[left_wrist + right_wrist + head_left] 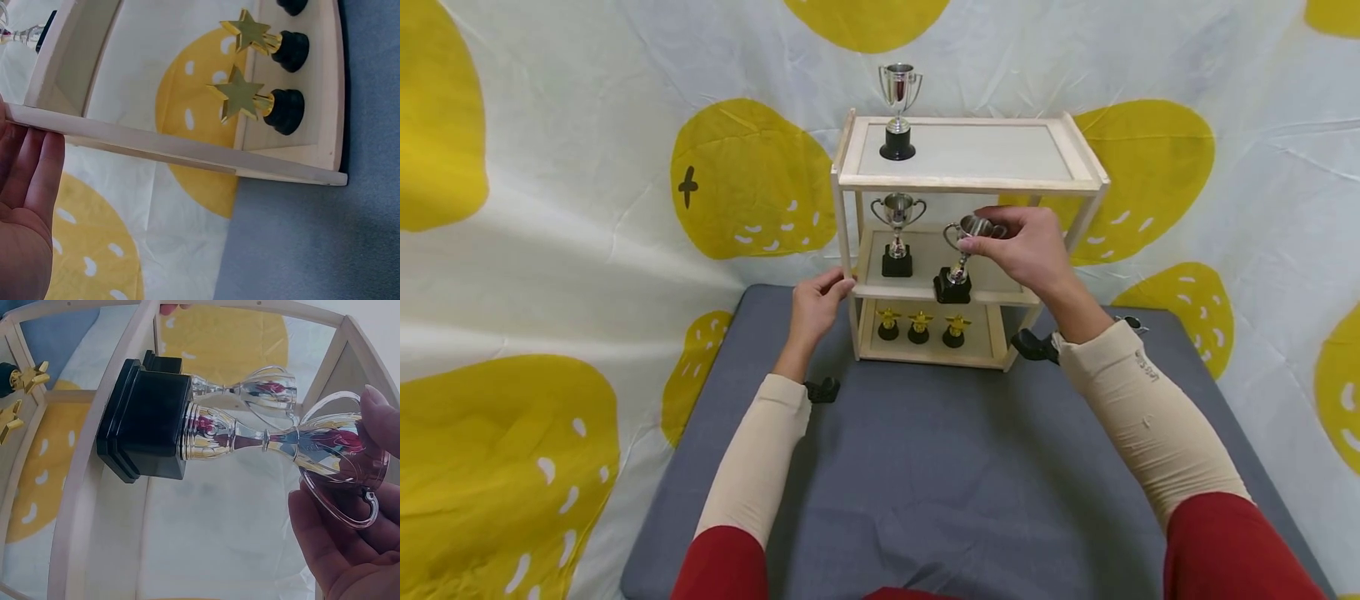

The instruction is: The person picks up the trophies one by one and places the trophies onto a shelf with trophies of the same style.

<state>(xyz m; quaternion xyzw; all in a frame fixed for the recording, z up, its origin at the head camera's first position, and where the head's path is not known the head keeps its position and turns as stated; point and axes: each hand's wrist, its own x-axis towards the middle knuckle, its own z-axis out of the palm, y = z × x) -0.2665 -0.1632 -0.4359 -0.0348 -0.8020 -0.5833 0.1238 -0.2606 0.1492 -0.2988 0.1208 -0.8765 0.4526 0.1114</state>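
Observation:
My right hand (1026,250) pinches a silver trophy cup (269,437) by its two-handled bowl. The cup leans a little, its black square base (952,286) at the front edge of the middle tier; whether it touches the board I cannot tell. A similar silver trophy (897,229) stands upright to its left on that tier. My left hand (817,307) holds the left front post of the small wooden shelf (962,183), fingers (44,169) partly hidden by the post in the left wrist view. Another silver trophy (898,108) stands on the top tier, at the left.
Three gold star trophies (240,94) with round black bases stand in a row on the bottom tier. The shelf stands on a grey cloth-covered surface (910,467). Behind it hangs a white curtain (625,125) with yellow fruit shapes.

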